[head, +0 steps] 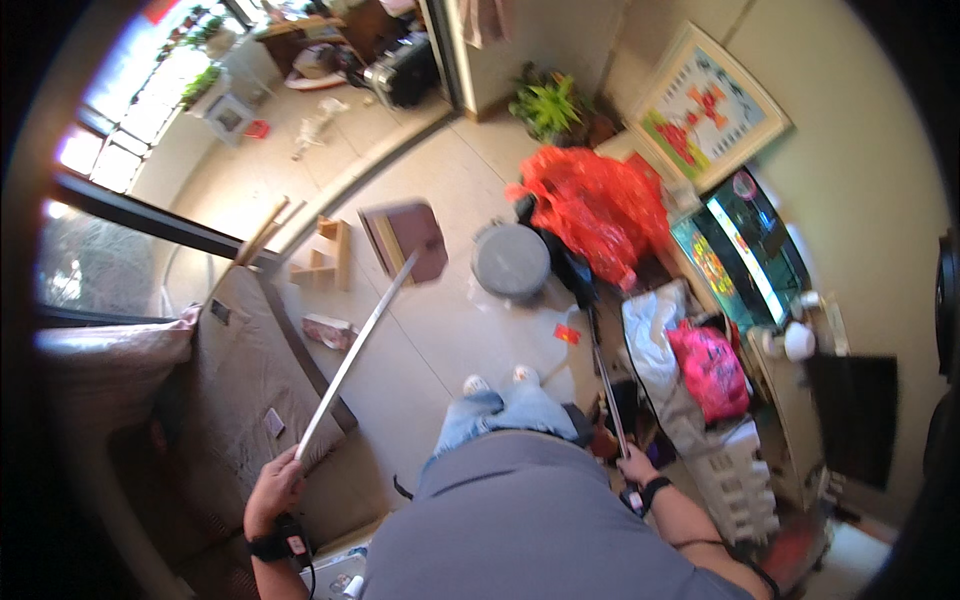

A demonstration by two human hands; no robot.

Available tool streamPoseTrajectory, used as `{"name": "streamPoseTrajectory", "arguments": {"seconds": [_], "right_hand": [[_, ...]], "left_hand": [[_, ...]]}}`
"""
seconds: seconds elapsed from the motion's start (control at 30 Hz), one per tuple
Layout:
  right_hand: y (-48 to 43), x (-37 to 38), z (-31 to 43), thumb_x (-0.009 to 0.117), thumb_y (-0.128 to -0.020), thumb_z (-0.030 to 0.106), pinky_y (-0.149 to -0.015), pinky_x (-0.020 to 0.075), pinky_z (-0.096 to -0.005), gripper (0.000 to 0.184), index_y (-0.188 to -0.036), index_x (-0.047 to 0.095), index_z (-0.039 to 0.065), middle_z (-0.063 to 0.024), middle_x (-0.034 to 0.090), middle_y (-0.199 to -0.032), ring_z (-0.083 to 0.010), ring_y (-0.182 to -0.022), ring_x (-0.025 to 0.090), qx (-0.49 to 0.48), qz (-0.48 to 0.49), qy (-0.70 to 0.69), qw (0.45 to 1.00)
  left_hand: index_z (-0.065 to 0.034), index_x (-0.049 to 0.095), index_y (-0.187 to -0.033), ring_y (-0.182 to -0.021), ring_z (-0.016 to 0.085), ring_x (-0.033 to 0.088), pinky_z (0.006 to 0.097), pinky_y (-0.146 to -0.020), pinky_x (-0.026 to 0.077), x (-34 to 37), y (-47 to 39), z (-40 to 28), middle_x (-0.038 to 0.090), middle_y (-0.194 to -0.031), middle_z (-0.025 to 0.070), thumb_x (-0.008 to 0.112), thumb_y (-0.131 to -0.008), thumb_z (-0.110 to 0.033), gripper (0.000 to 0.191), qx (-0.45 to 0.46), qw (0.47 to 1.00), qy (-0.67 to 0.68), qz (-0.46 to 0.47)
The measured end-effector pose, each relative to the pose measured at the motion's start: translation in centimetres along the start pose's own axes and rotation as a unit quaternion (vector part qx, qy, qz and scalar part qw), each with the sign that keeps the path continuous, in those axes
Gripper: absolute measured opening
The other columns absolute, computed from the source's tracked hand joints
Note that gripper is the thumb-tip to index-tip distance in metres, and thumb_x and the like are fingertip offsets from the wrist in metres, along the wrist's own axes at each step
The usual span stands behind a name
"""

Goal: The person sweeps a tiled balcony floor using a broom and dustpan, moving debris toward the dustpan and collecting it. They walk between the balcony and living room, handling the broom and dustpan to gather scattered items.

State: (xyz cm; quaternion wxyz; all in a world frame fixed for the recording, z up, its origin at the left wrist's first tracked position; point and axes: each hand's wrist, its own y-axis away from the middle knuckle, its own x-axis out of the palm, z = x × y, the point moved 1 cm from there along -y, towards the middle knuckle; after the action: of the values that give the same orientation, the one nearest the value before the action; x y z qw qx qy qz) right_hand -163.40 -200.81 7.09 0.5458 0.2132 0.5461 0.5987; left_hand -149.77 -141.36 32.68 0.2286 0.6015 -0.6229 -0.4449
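Observation:
My left hand is closed around the pale pole of a long-handled dustpan. Its brownish-purple pan, slightly blurred, is out ahead of me at the far end of the pole. On the other side, my right hand grips a thin metal handle that runs forward. A dark shape lies at that handle's far end; whether it is a broom head or a black bag I cannot tell. Close to it stands a round grey lidded bin. A small red packet lies on the tile floor.
A large red plastic bag sits beyond the bin, near a potted plant. To the left are a sofa, a wooden rack and a tissue pack. At right, a pink bag rests beside a television. A door track crosses the floor.

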Motion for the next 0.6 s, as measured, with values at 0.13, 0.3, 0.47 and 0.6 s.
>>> {"name": "streamPoseTrajectory", "arguments": {"seconds": [0.13, 0.3, 0.47, 0.6], "right_hand": [[1.0, -0.3, 2.4, 0.051, -0.08, 0.016, -0.085, 0.0432, -0.0356, 0.042, -0.122, 0.049, 0.015, -0.0205, 0.059, -0.105, -0.034, -0.104, 0.055, -0.098, 0.022, 0.047, 0.994], [2.6, -2.6, 0.5, 0.049, -0.081, 0.043, -0.079, 0.0454, -0.0448, 0.049, -0.124, 0.045, 0.02, -0.0261, 0.06, -0.097, -0.0422, -0.091, 0.057, 0.044, 0.017, 0.296, 0.954], [6.7, -4.0, 13.6, 0.033, -0.085, 0.055, -0.095, 0.0338, -0.0404, 0.064, -0.116, 0.054, 0.003, -0.0273, 0.052, -0.116, -0.0377, -0.114, 0.045, 0.004, 0.024, 0.279, 0.96], [-2.7, -2.2, 16.6, 0.052, -0.08, 0.033, -0.078, 0.046, -0.0403, 0.038, -0.114, 0.056, 0.015, -0.0212, 0.061, -0.099, -0.0372, -0.091, 0.059, -0.168, 0.05, 0.398, 0.9]], "left_hand": [[-0.0036, 0.058, -0.104, -0.047, 0.006, 0.042, 0.023, -0.04, 0.033, 1.4, -4.0, 2.4, 0.045, -0.059, -0.005, 0.046, -0.088, -0.016, 0.023, -0.015, 0.997, -0.071, -0.028], [-0.0046, 0.063, -0.096, -0.064, 0.026, 0.063, 0.0375, -0.057, 0.048, 1.6, -9.2, 9.5, 0.063, -0.074, 0.0148, 0.05, -0.085, -0.027, 0.028, -0.069, 0.944, -0.311, -0.086], [-0.0014, 0.055, -0.076, -0.045, 0.015, 0.044, 0.0287, -0.042, 0.036, 0.3, -12.2, 12.5, 0.049, -0.057, 0.0054, 0.049, -0.089, -0.019, 0.023, -0.228, 0.973, -0.012, -0.011], [-0.0003, 0.047, -0.081, -0.05, 0.01, 0.041, 0.021, -0.042, 0.037, -2.1, -17.9, 19.1, 0.044, -0.063, 0.0025, 0.042, -0.091, -0.009, 0.014, -0.316, 0.817, 0.474, 0.083]]}}
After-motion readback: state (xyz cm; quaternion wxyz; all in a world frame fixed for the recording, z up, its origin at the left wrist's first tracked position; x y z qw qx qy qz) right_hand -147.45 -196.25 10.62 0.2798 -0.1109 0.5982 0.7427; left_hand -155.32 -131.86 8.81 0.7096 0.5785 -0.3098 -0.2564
